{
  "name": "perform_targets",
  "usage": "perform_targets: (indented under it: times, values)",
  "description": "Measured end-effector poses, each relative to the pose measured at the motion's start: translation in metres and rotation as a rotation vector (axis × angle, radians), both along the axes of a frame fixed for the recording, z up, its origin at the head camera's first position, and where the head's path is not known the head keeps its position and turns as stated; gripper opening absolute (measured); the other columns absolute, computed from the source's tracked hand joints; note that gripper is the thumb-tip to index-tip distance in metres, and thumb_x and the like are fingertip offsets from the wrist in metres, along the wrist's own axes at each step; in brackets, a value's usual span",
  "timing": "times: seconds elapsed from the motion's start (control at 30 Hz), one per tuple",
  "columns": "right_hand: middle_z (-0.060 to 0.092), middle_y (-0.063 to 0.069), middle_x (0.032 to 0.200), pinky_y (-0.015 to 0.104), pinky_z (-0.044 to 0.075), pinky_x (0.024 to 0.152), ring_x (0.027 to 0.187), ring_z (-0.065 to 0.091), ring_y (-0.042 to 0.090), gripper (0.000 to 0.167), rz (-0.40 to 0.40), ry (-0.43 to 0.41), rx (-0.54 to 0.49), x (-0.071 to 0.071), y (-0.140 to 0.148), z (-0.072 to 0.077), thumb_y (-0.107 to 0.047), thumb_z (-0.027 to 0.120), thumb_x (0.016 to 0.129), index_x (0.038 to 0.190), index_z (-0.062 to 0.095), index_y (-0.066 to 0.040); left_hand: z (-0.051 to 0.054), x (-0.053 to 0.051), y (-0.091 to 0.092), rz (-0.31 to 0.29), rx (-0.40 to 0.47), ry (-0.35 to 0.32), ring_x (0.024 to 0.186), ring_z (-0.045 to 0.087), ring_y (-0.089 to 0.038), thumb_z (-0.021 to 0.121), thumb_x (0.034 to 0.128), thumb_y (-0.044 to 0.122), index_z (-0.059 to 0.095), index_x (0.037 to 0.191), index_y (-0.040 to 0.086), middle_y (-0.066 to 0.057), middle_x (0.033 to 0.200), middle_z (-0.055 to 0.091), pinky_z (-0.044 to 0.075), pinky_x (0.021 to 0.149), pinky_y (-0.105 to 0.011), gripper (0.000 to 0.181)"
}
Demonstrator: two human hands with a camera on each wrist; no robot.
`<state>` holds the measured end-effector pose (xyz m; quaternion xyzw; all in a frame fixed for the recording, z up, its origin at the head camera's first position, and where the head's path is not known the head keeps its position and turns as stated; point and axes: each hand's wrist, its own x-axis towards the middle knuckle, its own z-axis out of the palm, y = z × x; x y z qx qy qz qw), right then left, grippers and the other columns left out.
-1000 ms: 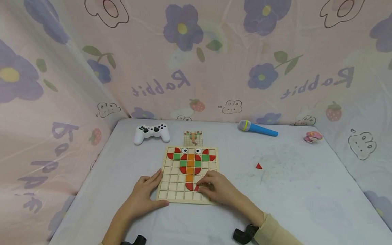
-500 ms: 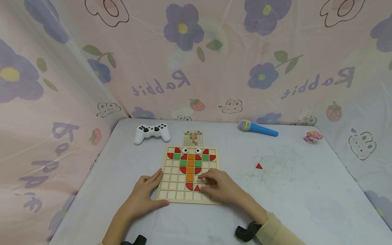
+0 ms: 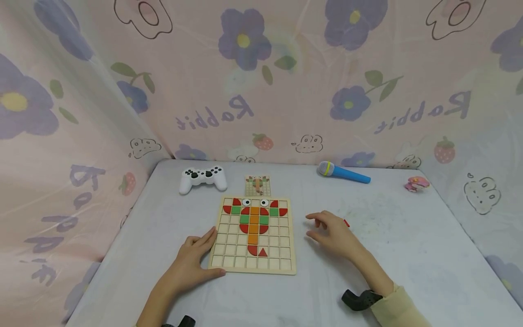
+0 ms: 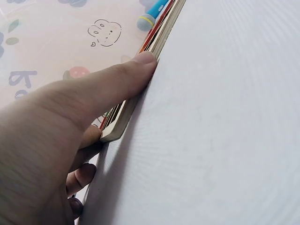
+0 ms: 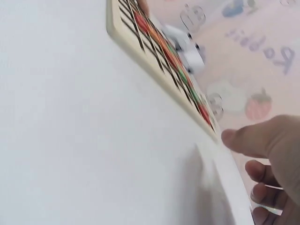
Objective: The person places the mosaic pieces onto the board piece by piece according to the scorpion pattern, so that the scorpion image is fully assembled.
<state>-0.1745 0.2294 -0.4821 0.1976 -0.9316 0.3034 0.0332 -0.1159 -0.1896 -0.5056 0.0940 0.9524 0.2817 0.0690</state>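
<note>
A light wooden grid board (image 3: pixel 282 263) lies flat, with red, green and orange pieces and two eye pieces in its cells. My left hand (image 3: pixel 189 260) rests at its near left corner, fingers along the left edge and thumb (image 4: pixel 122 77) against the front edge. A red triangle piece (image 3: pixel 263 252) sits in a cell beside a red quarter-round piece (image 3: pixel 252 250). Over the table right of the board is my right hand (image 3: pixel 337 236), with bent fingers apart and nothing between them. Just behind it peeks a loose red triangle (image 3: pixel 346 223), mostly hidden.
A small pattern card (image 3: pixel 258 185) lies behind the board. Farther back are a white game controller (image 3: pixel 203 178), a blue toy microphone (image 3: pixel 345 172) and a small pink object (image 3: pixel 416 184). A printed curtain (image 3: pixel 282 100) rises along the table's back and sides.
My right hand has let go of a red triangle piece, left in a board cell, and moved right to the loose red triangle. The left hand has stayed at the board's corner.
</note>
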Motion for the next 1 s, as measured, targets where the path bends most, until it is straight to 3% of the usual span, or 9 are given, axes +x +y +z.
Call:
perform_targets:
  times: [0.17,0.4,0.57,0.83,1.0]
  values:
    - [0.061,-0.001,0.092,0.033,0.047,0.075,0.086,0.051,0.015,0.042,-0.096,0.011,0.031,-0.001,0.043,-0.001,-0.013,0.085,0.090,0.129,0.072,-0.003,0.000,0.001,-0.001,-0.012,0.004,0.019,0.129,0.042,-0.023,0.091,0.0734,0.061,0.043,0.163,0.018,0.005,0.172,0.034,0.045,0.102,-0.050,0.110]
    - [0.061,-0.001,0.091,0.031,0.044,0.073,0.084,0.050,0.015,0.040,-0.159,0.018,0.039,0.001,0.082,-0.003,-0.016,0.087,0.088,0.124,0.075,-0.003,-0.001,0.001,-0.001,-0.020,0.004,0.026,0.129,0.042,-0.023,0.090,0.0740,0.061,0.043,0.163,0.017,0.005,0.173,0.034,0.045,0.103,-0.051,0.110]
    - [0.058,-0.001,0.086,0.028,0.038,0.067,0.077,0.045,0.011,0.033,-0.142,0.038,0.037,0.001,0.091,-0.009,-0.015,0.085,0.090,0.120,0.077,-0.003,-0.001,0.001,-0.002,-0.020,0.006,0.024,0.129,0.042,-0.023,0.090,0.0739,0.062,0.043,0.163,0.017,0.005,0.173,0.034,0.045,0.103,-0.051,0.110]
    - [0.066,0.003,0.090,0.032,0.047,0.069,0.079,0.053,0.014,0.024,-0.180,0.085,0.068,-0.002,0.095,-0.015,-0.011,0.081,0.094,0.115,0.077,-0.001,-0.003,0.000,-0.002,-0.023,0.006,0.027,0.131,0.041,-0.023,0.090,0.0740,0.064,0.043,0.163,0.018,0.006,0.173,0.033,0.045,0.103,-0.051,0.110]
    - [0.062,0.000,0.085,0.029,0.041,0.066,0.075,0.047,0.011,0.025,-0.178,0.093,0.066,-0.005,0.096,-0.016,-0.012,0.081,0.094,0.117,0.076,-0.002,-0.004,0.001,-0.002,-0.023,0.002,0.032,0.129,0.042,-0.023,0.090,0.0740,0.063,0.043,0.163,0.017,0.006,0.173,0.034,0.045,0.102,-0.050,0.111]
